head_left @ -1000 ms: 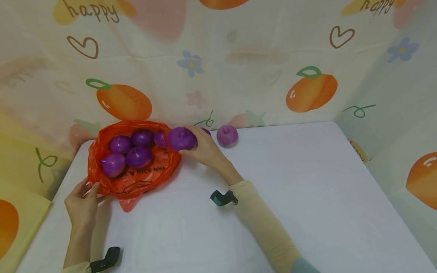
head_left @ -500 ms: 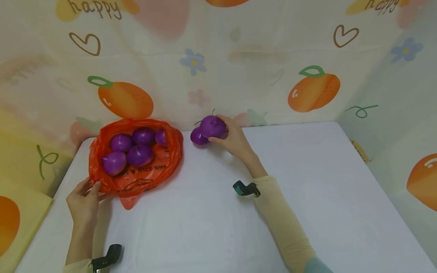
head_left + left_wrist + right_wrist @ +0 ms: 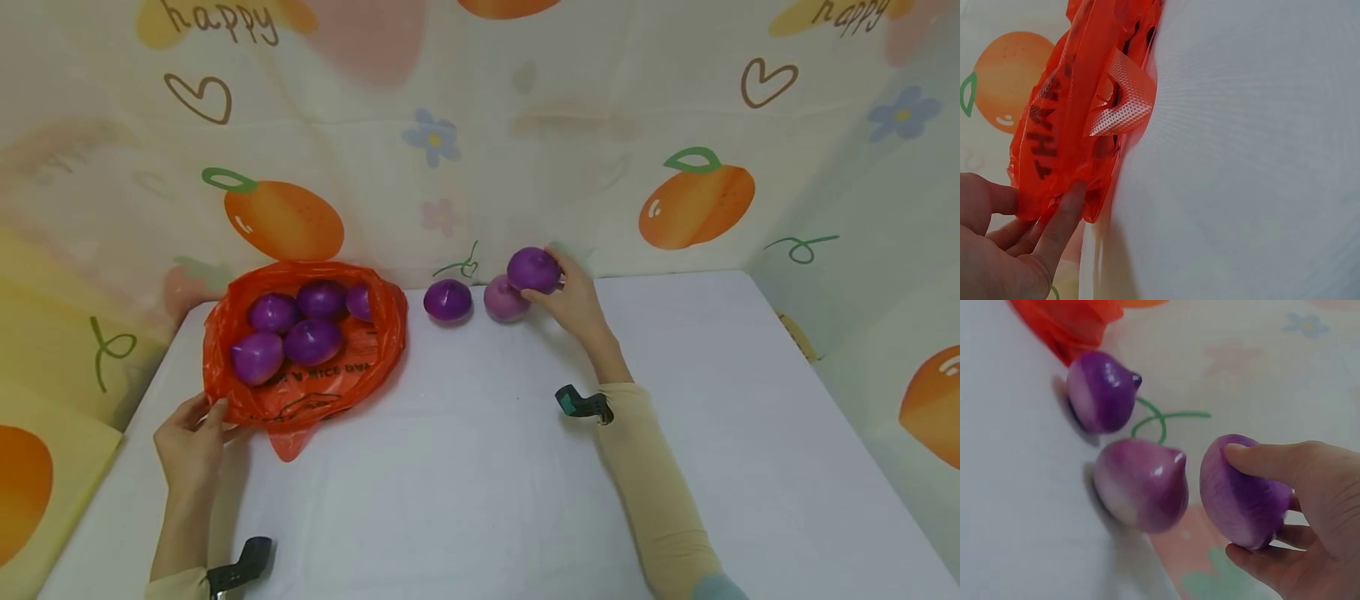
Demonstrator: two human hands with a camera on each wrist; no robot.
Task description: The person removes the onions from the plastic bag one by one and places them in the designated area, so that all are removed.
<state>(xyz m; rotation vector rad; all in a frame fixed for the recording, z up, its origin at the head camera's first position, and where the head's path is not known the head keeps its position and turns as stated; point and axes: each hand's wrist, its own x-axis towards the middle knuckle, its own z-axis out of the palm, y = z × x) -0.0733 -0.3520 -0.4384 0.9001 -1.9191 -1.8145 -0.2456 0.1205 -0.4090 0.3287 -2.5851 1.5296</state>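
Left hand (image 3: 191,442) pinching one bag (image 3: 394,333), right hand (image 3: 573,302) one onion (image 3: 533,270) — five bagged onions (image 3: 313,342), two loose onions (image 3: 448,301)

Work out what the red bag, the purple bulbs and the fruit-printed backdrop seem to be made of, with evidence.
Red bag: thin, shiny plastic film, judging by its crinkles and the translucent, dimpled tab.
Purple bulbs: smooth and glossy, with bright highlights; perhaps plastic or coated foam, though real onions remain possible.
Fruit-printed backdrop: matt, probably fabric, since faint creases cross it.
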